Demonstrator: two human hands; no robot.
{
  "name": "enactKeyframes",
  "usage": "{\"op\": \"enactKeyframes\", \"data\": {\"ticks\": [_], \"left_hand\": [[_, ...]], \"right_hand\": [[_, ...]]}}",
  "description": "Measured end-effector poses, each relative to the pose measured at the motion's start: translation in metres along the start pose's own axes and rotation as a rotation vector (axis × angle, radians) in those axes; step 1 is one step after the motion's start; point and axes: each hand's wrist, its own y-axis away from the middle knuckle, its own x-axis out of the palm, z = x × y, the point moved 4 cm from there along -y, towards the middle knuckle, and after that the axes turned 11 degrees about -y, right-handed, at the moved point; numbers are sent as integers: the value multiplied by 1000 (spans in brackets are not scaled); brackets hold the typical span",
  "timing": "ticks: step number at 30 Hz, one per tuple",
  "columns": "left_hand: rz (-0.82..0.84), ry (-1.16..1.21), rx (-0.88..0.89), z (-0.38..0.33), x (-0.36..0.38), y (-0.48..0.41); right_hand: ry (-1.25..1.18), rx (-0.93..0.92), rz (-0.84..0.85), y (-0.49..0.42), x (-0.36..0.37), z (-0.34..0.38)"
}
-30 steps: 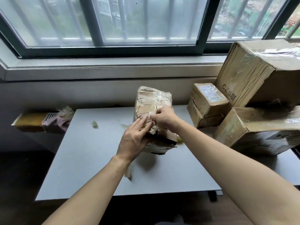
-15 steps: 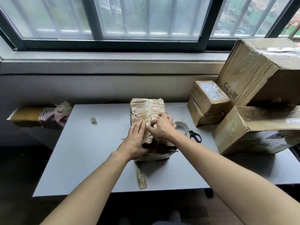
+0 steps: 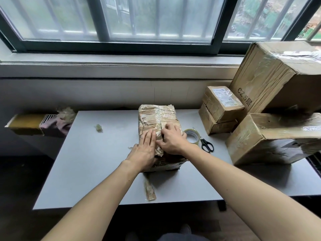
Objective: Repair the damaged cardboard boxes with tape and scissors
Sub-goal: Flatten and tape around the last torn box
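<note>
On the grey table [image 3: 90, 162], with a stack of boxes [image 3: 271, 108] at the far right, the taped box [image 3: 157, 117] lies at centre. The left hand [image 3: 145, 150] presses it with straight fingers; the right hand [image 3: 171, 139] rubs with bent fingertips, holding nothing. Smooth firmly outward from the seam. The tape roll [image 3: 192, 135] and scissors [image 3: 206, 145] sit just right.

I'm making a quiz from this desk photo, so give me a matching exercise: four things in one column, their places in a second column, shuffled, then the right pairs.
Things
1. tape roll
2. scissors
3. tape strip
4. tape scrap

Places
A. alone on the table's left part
B. near the front edge, below the taped box
C. right of the roll
D. just right of the right hand

Pairs: 1-D, 2-C, 3-B, 4-A
</note>
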Motion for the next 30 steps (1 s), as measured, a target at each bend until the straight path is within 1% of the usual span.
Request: {"op": "enactKeyframes", "data": {"ticks": [5, 10, 12, 14, 16, 18, 20, 22, 24, 28, 30], "left_hand": [[40, -31, -8, -3, 0, 2], [85, -11, -4, -5, -2, 4], [115, -2, 11, -6, 0, 4], [146, 24, 26, -8, 5, 3], [151, 72, 28, -9, 9, 1], [129, 122, 28, -7, 13, 0], [80, 162, 33, -5, 16, 1], [34, 196, 33, -4, 18, 2], [13, 219, 22, -3, 20, 1], [41, 220, 44, -4, 18, 0], [31, 248, 50, -4, 17, 0]], "right_hand": [[-14, -100, -26, 3, -7, -4], [-172, -130, -89, 5, -7, -15], [-297, -170, -166, 10, -9, -18], [-465, -137, -269, 13, -14, -27], [-490, -86, -339, 12, -20, -39], [-521, 50, -293, 9, -18, -53], [-642, 177, -177, 5, -8, -61], [-699, 183, -111, 4, 3, -58], [-697, 164, -109, 0, 10, -55], [-530, 175, -69, -7, 18, -54], [-469, 157, -53, -8, 19, -54]]}}
